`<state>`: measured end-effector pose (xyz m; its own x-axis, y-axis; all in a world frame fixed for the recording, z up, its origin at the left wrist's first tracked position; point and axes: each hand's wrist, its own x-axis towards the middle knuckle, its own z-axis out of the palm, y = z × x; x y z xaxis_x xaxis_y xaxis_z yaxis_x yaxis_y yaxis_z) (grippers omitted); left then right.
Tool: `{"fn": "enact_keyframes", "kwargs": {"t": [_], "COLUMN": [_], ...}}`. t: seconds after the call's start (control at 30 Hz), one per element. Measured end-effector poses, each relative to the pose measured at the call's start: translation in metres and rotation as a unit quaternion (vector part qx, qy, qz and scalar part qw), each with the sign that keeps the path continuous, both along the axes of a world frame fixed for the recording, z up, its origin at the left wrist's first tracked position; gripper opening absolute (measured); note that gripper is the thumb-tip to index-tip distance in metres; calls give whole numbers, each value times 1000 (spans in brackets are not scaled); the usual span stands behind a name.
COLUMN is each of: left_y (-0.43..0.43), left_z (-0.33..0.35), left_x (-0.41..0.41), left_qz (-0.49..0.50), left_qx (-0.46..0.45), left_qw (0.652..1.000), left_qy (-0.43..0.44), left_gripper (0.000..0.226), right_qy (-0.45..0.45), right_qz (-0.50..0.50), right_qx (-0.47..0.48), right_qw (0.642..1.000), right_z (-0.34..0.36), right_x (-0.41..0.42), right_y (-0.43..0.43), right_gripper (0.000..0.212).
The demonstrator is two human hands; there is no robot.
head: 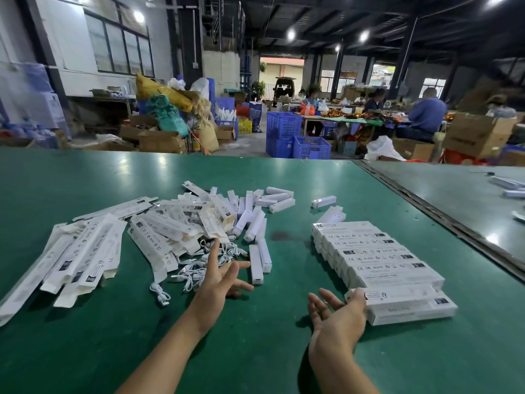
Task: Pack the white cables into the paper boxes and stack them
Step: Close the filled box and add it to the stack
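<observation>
A heap of white cables (199,268) lies on the green table (255,351), partly under a pile of flat, unfolded paper boxes (93,251). My left hand (220,275) hovers over the near edge of the cables, fingers spread and holding nothing. Packed boxes form a slanted stack (380,257) to the right. Palm up with fingers relaxed, my right hand (339,314) touches the left end of the nearest packed box (403,304). Small white inner boxes (257,223) lie between the cables and the stack.
A metal seam (434,214) separates this table from a second one at right, with a few white boxes (508,186) on it. Beyond the far edge stand blue crates (309,146), cardboard boxes and seated workers (426,115).
</observation>
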<state>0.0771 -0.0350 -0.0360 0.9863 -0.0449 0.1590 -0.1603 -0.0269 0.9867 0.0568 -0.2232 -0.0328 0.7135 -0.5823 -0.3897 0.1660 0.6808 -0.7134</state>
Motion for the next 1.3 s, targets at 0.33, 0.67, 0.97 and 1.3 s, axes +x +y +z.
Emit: {"fn": "enact_keyframes", "kwargs": {"t": [0.33,0.67,0.97,1.3], "left_y": [0,1,3,3], "left_z": [-4,-7,-14,-16], "left_x": [2,5,7,8], "left_qz": [0,8,10,4], "left_qx": [16,16,22,14], "left_qw": [1000,1000,1000,1000], "left_qy": [-1,7,9,15], "left_gripper": [83,82,82,74], "right_qy": [29,17,-9,16], "right_qz": [-7,0,0,2], "right_qx": [53,83,108,161], "right_qw": [998,996,994,987], "right_z": [5,6,2,6], "right_x": [3,4,3,8], "right_y": [-14,-18,-19,-26], "right_gripper": [18,30,57,47]}}
